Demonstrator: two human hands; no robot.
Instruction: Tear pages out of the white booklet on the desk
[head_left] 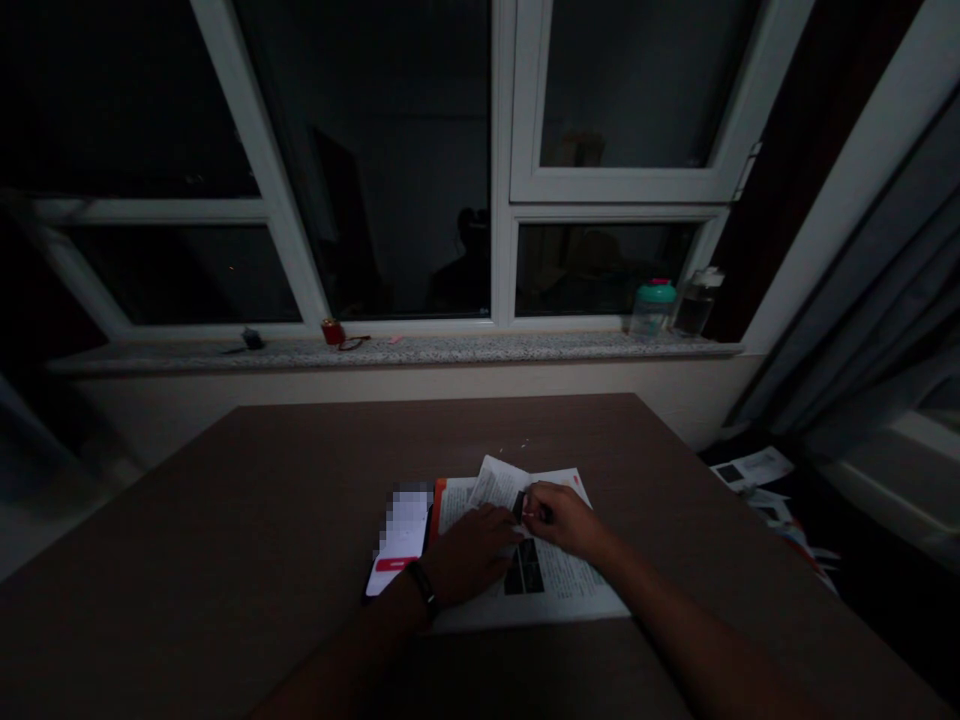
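A printed sheet of paper with text and dark pictures lies on the brown table. A smaller folded piece of paper rests on its upper part. My left hand, a dark band on its wrist, lies flat on the sheet with its fingers pressing the folded piece. My right hand is closed in a pinch on the folded piece's edge. A phone with a lit screen lies just left of the sheet, beside my left hand.
A stone window sill runs behind the table, with a small red object, a dark item, a teal-lidded jar and a clear bottle. Curtains hang at right. Papers lie on the floor at right.
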